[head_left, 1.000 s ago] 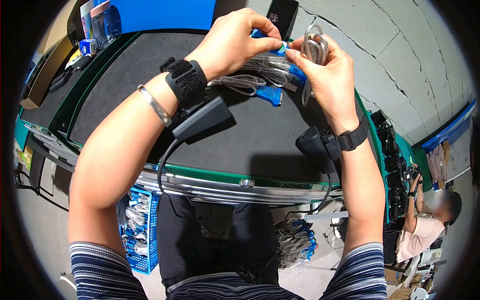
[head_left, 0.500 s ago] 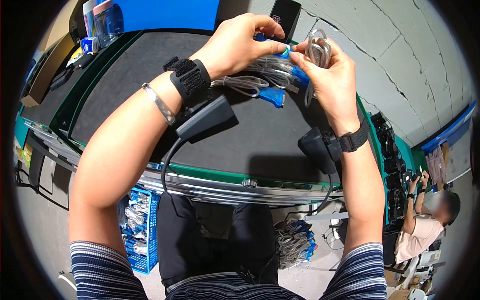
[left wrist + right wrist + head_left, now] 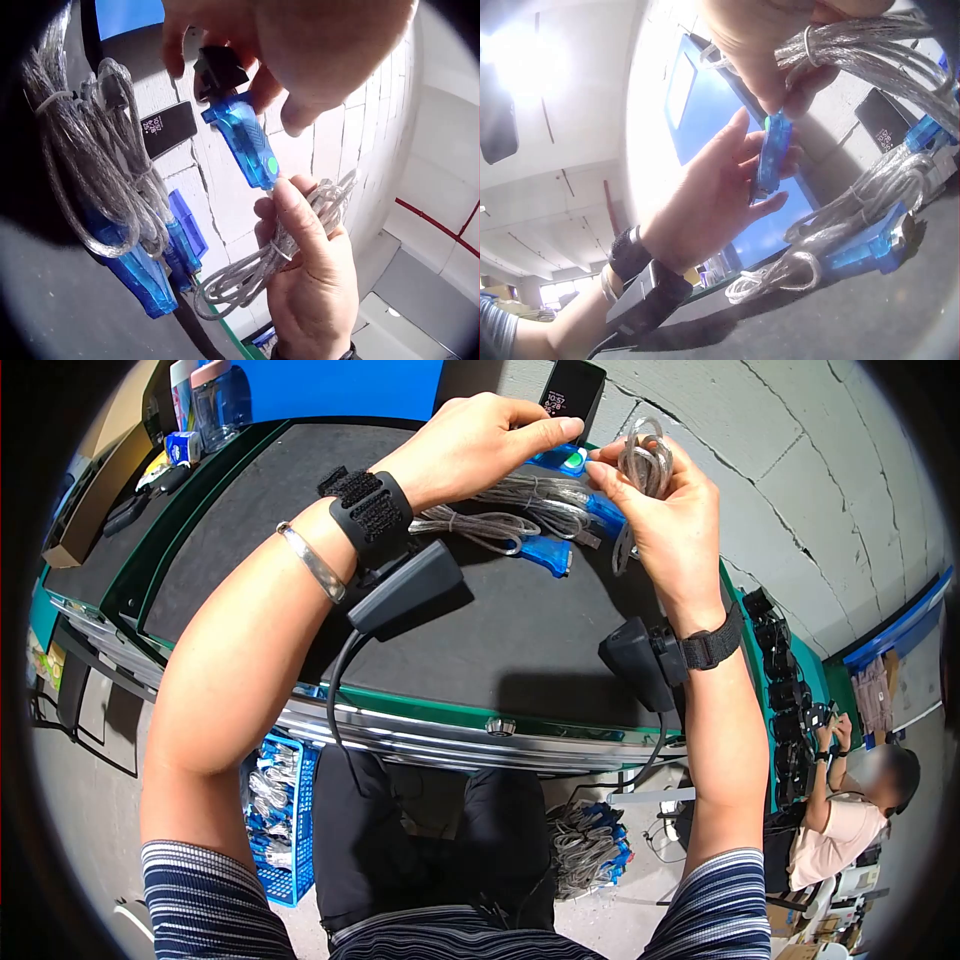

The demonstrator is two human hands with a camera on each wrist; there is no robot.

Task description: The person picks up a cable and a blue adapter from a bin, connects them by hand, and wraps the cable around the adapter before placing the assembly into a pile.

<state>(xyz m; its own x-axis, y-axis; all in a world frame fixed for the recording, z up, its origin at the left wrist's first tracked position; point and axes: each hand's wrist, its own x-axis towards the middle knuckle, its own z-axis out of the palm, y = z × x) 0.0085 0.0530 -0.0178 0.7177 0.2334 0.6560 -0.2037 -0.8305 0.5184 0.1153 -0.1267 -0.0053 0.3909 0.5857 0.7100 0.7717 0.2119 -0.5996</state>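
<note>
In the head view a blue connector [image 3: 565, 458] with a round green sticker is between the hands. My left hand [image 3: 470, 445] is at its far end, thumb lifted clear; in the right wrist view its loosely bent fingers [image 3: 754, 142] lie against the connector [image 3: 774, 154]. A dark piece [image 3: 221, 71] sits among those fingers in the left wrist view. My right hand [image 3: 665, 525] pinches the connector's cable end between thumb and fingertips and holds its tied grey cable coil [image 3: 645, 465]. Below lie more coiled cables [image 3: 480, 525] with blue connectors [image 3: 545, 553].
A dark mat [image 3: 420, 630] covers the worktop. Behind the hands a phone [image 3: 572, 398] leans by the cracked wall. Bottles [image 3: 215, 405] stand at the back left. Under the table are a blue basket [image 3: 303, 810] and a cable pile [image 3: 590, 850]. Another person [image 3: 840, 820] sits at right.
My left thumb has come up off the green sticker, which now shows fully. My right hand still holds the cable and has shifted slightly to the right.
</note>
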